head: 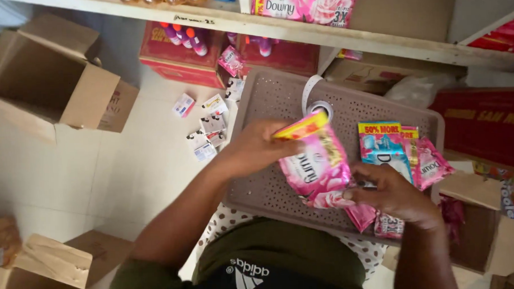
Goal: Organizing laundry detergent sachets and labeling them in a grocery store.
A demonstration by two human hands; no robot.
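Left hand [256, 147] pinches the far yellow top of a pink plastic sachet strip [317, 168], right hand [392, 194] grips its near end; long axis runs far-left to near-right, lower sachets hidden behind fingers

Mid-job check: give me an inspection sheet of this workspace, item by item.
Surface: brown perforated tray on the person's lap.
Job's things: pink sachet strip, held at both ends; blue sachet and more pink sachets lie on the tray.
Clutter: small white cartons scattered on the tiled floor.
Hands: left hand pinches the strip's top; right hand grips its lower end.
Cables: nothing seen.
Surroundings: open cardboard box at left, red crate of bottles under a wooden shelf, more boxes at right.
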